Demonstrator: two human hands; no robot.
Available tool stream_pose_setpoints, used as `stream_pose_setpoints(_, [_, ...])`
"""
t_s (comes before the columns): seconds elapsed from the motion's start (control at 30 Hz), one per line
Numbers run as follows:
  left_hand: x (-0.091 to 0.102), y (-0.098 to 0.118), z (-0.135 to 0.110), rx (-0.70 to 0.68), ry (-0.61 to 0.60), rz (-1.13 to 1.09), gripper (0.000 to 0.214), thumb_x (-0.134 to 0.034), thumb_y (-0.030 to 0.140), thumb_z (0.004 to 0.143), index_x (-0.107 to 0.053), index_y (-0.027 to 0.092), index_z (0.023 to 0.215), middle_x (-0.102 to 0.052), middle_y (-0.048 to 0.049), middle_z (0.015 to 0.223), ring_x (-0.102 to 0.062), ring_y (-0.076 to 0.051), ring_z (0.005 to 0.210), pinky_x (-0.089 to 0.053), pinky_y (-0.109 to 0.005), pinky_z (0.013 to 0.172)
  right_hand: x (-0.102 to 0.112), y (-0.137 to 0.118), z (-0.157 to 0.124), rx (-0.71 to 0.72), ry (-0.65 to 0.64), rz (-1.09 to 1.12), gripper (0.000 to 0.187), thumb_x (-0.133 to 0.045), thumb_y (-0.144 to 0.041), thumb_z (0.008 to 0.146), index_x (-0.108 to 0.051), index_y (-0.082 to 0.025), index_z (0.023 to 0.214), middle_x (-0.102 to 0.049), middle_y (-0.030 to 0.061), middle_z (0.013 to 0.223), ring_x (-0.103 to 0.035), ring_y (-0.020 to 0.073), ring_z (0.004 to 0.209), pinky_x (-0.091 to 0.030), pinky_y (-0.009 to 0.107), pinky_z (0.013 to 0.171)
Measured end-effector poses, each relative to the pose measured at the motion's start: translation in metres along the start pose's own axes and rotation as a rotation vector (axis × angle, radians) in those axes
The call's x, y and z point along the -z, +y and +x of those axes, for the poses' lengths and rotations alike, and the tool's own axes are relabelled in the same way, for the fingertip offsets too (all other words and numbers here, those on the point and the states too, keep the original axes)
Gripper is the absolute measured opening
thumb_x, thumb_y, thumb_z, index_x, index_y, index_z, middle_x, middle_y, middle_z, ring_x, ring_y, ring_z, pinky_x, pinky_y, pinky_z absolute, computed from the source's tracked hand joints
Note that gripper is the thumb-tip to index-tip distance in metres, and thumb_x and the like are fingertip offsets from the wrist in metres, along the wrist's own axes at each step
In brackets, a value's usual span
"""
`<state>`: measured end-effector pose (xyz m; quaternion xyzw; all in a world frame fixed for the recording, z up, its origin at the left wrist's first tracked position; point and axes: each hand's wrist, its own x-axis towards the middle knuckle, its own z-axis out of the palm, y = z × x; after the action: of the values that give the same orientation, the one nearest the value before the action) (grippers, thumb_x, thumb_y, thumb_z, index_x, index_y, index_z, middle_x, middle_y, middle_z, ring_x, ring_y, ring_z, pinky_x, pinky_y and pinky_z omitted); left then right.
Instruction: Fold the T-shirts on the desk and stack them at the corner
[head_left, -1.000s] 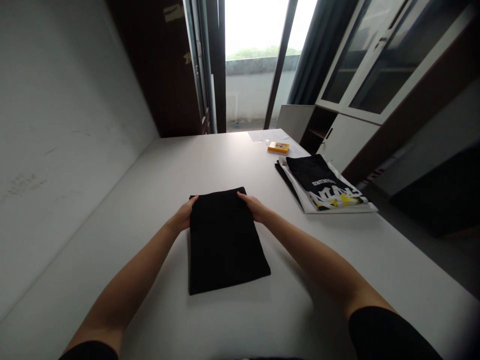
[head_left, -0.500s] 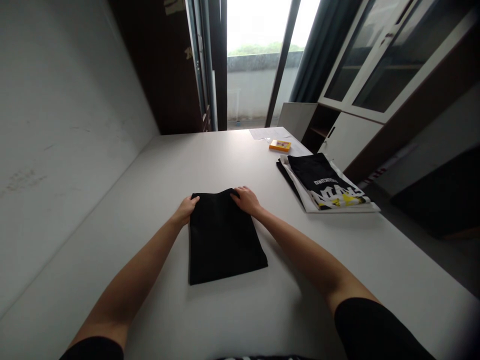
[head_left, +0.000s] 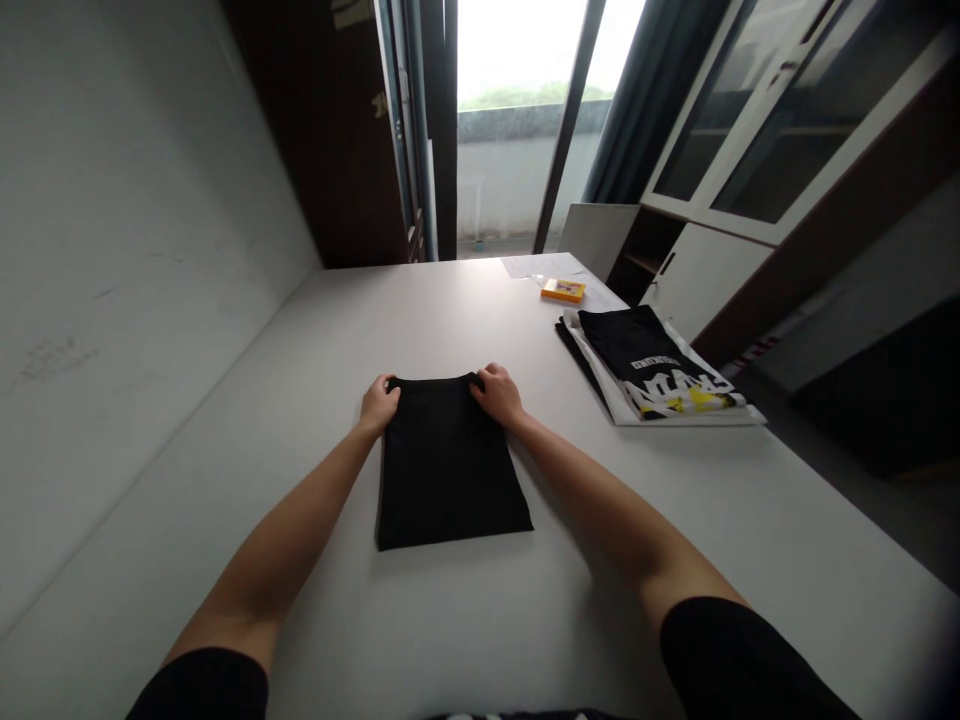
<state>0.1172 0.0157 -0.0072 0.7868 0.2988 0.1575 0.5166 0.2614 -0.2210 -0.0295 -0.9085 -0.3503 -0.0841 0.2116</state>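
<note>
A black garment [head_left: 454,470], folded into a rough rectangle, lies on the white table [head_left: 330,620] in front of me. It looks like a folded T-shirt, though no print or sleeve shows. My left hand [head_left: 379,404] grips its far left corner, thumb on top and fingers around the edge. At the far right corner, my right hand [head_left: 496,394] pinches the cloth in the same way. The far edge between the hands sags slightly. The near edge rests flat on the table.
Folded shirts [head_left: 649,360], black and white with a yellow print, are stacked at the table's right edge. Behind them are a small orange-yellow box [head_left: 562,290] and paper sheets [head_left: 536,266]. A wall [head_left: 150,250] borders the left side; white cabinets [head_left: 712,260] stand beyond the right.
The folded black garment has shifted slightly away from me and straightened, its near edge now more level. Both hands moved with it, still gripping the far corners.
</note>
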Motion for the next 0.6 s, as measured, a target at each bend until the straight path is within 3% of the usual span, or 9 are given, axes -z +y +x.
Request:
stream_pose_setpoints(0.1, [0.0, -0.002, 0.0, -0.058, 0.09, 0.144, 0.039, -0.064, 0.027, 0.092, -0.061, 0.02, 0.13, -0.075, -0.0098, 0.107, -0.07, -0.027, 0.111, -0.051, -0.037, 0.101, 0.0, 0.0, 0.0, -0.046, 0.009, -0.033, 0.021, -0.059, -0.035, 0.096, -0.069, -0.019, 0.106, -0.063, 0.0141, 0.119, -0.052, 0.0304, 0.115, -0.043, 0.039, 0.098])
stream_pose_setpoints(0.2, [-0.005, 0.003, -0.007, -0.14, 0.152, 0.277, 0.045, -0.057, 0.024, 0.095, -0.056, 0.016, 0.139, -0.068, -0.0168, 0.125, -0.062, -0.032, 0.124, -0.044, -0.044, 0.109, 0.001, -0.001, 0.0, -0.115, 0.015, -0.049, 0.024, -0.057, -0.033, 0.096, -0.068, -0.019, 0.113, -0.063, 0.0154, 0.119, -0.052, 0.032, 0.114, -0.042, 0.042, 0.098])
stream_pose_setpoints(0.33, [-0.019, 0.009, -0.03, -0.342, 0.118, 0.453, 0.052, -0.055, 0.031, 0.098, -0.051, 0.018, 0.148, -0.042, -0.0177, 0.159, -0.035, -0.034, 0.149, -0.025, -0.048, 0.124, 0.008, -0.003, -0.003, -0.149, 0.073, -0.03, 0.035, -0.052, -0.024, 0.097, -0.062, -0.017, 0.129, -0.063, 0.0165, 0.124, -0.053, 0.0325, 0.115, -0.041, 0.043, 0.099])
stream_pose_setpoints(0.47, [-0.032, 0.0, -0.049, -0.54, -0.087, 0.742, 0.052, -0.058, 0.041, 0.097, -0.056, 0.022, 0.146, -0.036, -0.0136, 0.165, -0.024, -0.036, 0.154, -0.009, -0.055, 0.127, 0.016, -0.012, -0.008, 0.061, 0.07, 0.061, 0.036, -0.045, -0.018, 0.1, -0.063, -0.017, 0.131, -0.061, 0.015, 0.134, -0.051, 0.0293, 0.125, -0.038, 0.042, 0.109])
stream_pose_setpoints(0.6, [-0.035, -0.015, -0.041, -0.536, -0.201, 0.815, 0.061, -0.056, 0.051, 0.098, -0.049, 0.027, 0.154, -0.03, -0.0112, 0.168, -0.019, -0.037, 0.157, -0.009, -0.062, 0.125, 0.011, -0.019, -0.012, 0.313, -0.073, 0.176, 0.037, -0.043, -0.021, 0.102, -0.067, -0.024, 0.131, -0.059, 0.0067, 0.144, -0.049, 0.0223, 0.135, -0.037, 0.037, 0.116])
